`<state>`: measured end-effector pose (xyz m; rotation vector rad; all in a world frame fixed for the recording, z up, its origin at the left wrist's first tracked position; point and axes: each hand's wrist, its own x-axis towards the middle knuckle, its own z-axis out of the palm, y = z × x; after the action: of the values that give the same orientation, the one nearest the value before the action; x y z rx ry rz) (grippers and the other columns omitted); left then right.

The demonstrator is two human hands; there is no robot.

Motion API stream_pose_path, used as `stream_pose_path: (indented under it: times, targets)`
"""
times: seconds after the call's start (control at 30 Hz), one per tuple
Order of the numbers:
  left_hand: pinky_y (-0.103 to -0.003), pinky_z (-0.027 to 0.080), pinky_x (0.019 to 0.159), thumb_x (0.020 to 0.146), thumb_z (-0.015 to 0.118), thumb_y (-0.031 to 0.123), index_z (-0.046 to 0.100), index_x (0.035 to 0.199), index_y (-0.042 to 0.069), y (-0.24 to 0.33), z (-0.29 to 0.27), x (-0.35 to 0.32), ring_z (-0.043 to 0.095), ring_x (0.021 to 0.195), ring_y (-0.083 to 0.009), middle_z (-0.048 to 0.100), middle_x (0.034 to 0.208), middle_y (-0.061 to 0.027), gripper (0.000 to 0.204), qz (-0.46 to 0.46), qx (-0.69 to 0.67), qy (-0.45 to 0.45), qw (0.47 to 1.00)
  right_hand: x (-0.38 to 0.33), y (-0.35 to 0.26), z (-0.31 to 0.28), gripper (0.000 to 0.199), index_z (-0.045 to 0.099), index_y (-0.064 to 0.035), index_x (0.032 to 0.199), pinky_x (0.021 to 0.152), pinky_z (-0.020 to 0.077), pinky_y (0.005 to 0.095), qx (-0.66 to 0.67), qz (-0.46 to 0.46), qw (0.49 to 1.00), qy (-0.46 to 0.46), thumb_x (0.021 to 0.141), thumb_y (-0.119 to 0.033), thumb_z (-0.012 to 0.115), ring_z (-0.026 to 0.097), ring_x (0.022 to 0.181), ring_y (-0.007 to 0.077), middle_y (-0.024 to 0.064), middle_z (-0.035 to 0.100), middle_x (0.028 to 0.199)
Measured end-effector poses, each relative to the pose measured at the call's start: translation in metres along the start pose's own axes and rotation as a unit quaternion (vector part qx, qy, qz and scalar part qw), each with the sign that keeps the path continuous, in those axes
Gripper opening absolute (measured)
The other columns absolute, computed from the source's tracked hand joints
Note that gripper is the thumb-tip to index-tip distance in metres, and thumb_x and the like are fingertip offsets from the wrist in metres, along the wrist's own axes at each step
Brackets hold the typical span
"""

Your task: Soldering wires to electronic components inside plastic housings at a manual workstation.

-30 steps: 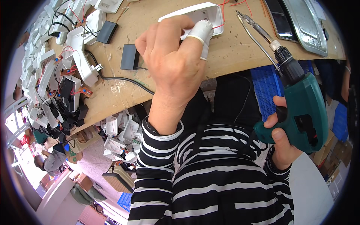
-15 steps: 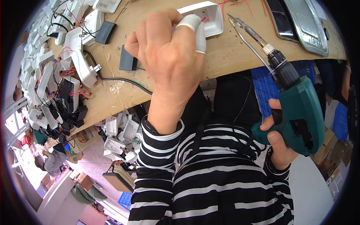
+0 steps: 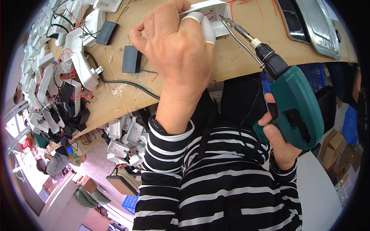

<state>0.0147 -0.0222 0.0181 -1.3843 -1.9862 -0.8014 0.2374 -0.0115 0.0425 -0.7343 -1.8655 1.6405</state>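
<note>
The left hand (image 3: 179, 52) gripped a white plastic casing (image 3: 222, 28), upper centre; the right hand (image 3: 280, 144) gripped a green pistol-shaped tool (image 3: 297, 96) across the bare brown tabletop edge (image 3: 241, 66).

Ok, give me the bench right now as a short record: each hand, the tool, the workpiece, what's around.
Left hand: at the white case, two fingers in white covers; exact grip hidden
Right hand: wrapped around the green tool's handle
Green tool: metal tip pointing to the white case; contact unclear
White case: open side showing, red wire inside
Left of left hand: flat black box, black cable
Far left: pile of white housings
Far right: metal tray
</note>
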Motion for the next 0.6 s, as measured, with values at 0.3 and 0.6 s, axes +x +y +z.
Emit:
stream_pose_path:
  times: [0.3,0.6]
  targets:
    - [-0.033,0.028,0.079,0.063,0.064,0.01,0.063,0.067,0.005,0.0025,0.0016,0.0028,0.049,0.085,-0.0185,0.055,0.087,-0.0012,0.007,-0.014,0.004,-0.003,1.0,0.0049,0.0026,0.0022,0.056,0.036,0.0055,0.121,0.061,0.0503,0.0266,-0.002,0.008,1.0,0.007,0.071,0.001,0.061,0.058,0.071,0.0171,0.0247,0.052,0.107]
    - [-0.033,0.027,0.078,0.062,0.064,0.01,0.062,0.066,0.003,0.0013,0.0012,0.002,0.048,0.085,-0.0195,0.054,0.087,-0.0018,0.008,-0.019,0.004,-0.011,1.0,0.0097,-0.0025,0.0096,0.056,0.038,0.005,0.12,0.061,0.0504,0.0265,0.018,0.068,0.996,0.06,0.069,0.0,0.061,0.057,0.07,0.0156,0.0233,0.053,0.107]
